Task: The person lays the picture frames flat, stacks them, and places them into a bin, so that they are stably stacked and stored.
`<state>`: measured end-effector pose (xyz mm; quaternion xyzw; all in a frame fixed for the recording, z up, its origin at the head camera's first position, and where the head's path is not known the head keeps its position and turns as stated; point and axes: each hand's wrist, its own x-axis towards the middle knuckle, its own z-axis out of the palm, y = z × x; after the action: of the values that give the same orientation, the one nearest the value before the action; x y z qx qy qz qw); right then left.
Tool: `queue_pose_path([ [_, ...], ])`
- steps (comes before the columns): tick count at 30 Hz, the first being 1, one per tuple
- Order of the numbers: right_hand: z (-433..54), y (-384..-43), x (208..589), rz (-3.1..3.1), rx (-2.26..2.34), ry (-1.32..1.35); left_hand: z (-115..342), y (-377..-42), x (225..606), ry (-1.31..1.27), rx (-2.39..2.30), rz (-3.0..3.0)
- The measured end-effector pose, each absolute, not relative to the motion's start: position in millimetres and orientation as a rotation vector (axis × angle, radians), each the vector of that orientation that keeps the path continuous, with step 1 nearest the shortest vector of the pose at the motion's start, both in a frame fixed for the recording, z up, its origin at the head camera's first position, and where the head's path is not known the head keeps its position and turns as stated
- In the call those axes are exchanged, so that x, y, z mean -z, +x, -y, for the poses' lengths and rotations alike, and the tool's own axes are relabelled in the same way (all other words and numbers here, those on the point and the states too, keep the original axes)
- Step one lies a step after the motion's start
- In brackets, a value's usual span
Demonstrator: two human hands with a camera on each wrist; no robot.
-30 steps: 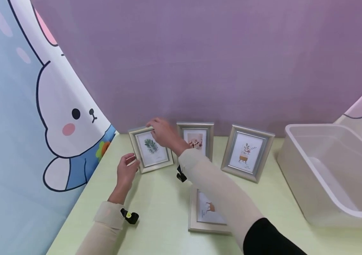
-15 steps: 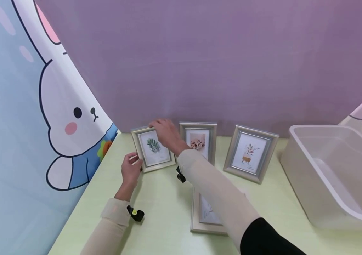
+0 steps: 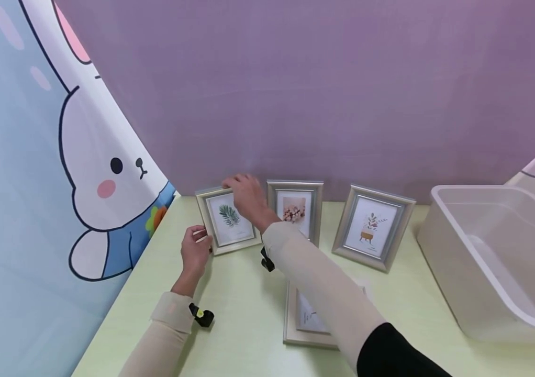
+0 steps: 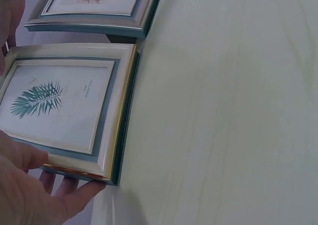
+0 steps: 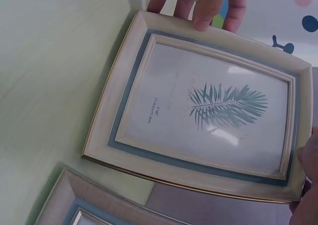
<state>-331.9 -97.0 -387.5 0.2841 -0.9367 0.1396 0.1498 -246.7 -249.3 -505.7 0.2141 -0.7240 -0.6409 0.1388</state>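
A cream picture frame point(image 3: 230, 220) with a green palm leaf print stands leaning back at the left rear of the table. My left hand point(image 3: 195, 250) grips its left edge; in the left wrist view the thumb lies on the front and the fingers point(image 4: 82, 195) go behind. My right hand point(image 3: 248, 199) holds the top edge near its right corner, thumb on the front in the right wrist view. Just right of it stands a silver frame point(image 3: 319, 209) with a pink flower print, partly hidden by my right forearm.
Farther right stands another frame point(image 3: 373, 228) with a potted plant print. Frames point(image 3: 291, 330) lie flat near the front, partly under my right sleeve. A white plastic bin point(image 3: 460, 277) sits at the right. A purple backdrop point(image 3: 319, 104) rises behind the table point(image 3: 244, 309).
My left hand has closed in on the palm leaf frame's left edge and now grips it. The right hand stays at the top edge. The whole view has shifted slightly.
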Motion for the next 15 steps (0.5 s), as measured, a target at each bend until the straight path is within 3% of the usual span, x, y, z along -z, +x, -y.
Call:
queue_pose_path([
  [15, 85.4, -308.7, 359.7, 2.666, -0.374, 0.887, 257.4, -230.0, 488.9, 0.510, 1.644, 2.209],
])
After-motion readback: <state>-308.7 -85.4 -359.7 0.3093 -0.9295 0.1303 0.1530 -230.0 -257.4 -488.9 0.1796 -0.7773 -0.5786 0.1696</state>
